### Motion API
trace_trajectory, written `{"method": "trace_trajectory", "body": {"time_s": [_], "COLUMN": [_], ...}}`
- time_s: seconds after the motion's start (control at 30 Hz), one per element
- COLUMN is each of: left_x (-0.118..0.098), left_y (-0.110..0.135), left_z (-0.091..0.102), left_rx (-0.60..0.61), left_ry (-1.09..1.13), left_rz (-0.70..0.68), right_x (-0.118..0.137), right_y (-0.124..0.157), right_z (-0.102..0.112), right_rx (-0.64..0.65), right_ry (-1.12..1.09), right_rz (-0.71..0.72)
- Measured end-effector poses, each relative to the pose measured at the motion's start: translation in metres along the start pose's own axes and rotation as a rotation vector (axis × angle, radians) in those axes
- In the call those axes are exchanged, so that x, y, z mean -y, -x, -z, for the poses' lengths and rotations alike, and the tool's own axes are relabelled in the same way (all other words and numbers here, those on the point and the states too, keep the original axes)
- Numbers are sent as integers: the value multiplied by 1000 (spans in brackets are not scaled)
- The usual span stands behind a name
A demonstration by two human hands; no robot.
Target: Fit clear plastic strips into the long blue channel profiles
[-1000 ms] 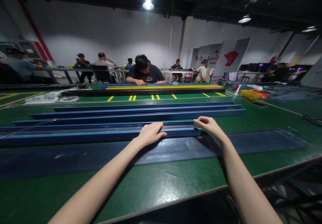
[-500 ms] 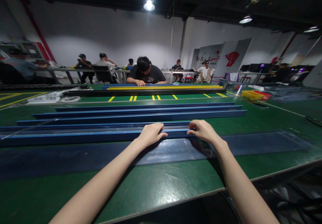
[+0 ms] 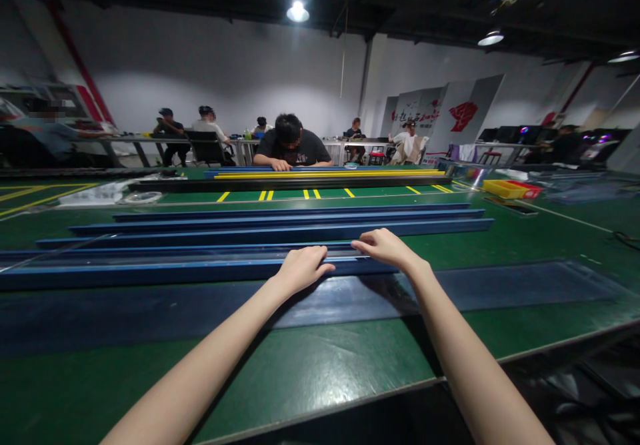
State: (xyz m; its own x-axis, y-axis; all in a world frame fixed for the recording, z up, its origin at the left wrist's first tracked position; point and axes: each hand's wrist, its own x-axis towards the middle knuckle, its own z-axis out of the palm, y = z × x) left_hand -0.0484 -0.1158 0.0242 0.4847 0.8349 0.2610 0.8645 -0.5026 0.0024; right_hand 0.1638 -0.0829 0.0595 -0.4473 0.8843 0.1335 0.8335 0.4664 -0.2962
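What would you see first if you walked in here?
Two bare arms reach out, the left hand and right hand both resting on the nearest blue rail on a green table. More blue rails lie behind it, and a person in black bends over yellow strips opposite.

The right hand (image 3: 387, 248) slides leftward along the nearest blue rail (image 3: 150, 273). It now sits close to the left hand (image 3: 300, 266)

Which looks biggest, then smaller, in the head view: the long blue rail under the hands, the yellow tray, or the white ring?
1. Long blue metal rail, far the largest.
2. Yellow plastic tray.
3. White flat ring.
The tray and ring look nearly alike, and both lie far from the camera, so their order is unsure.
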Motion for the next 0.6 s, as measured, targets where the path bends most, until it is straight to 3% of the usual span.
{"method": "trace_trajectory", "body": {"time_s": [0.17, 0.6], "left_x": [0, 0], "left_y": [1, 2], "left_z": [-3, -5], "left_rx": [-27, -83], "left_ry": [-42, -94], "left_rz": [-32, -87], "right_x": [5, -16], "right_y": [-8, -1], "right_z": [-7, -20], "right_rx": [23, -9], "right_ry": [-132, -101], "right_rz": [32, -60]}}
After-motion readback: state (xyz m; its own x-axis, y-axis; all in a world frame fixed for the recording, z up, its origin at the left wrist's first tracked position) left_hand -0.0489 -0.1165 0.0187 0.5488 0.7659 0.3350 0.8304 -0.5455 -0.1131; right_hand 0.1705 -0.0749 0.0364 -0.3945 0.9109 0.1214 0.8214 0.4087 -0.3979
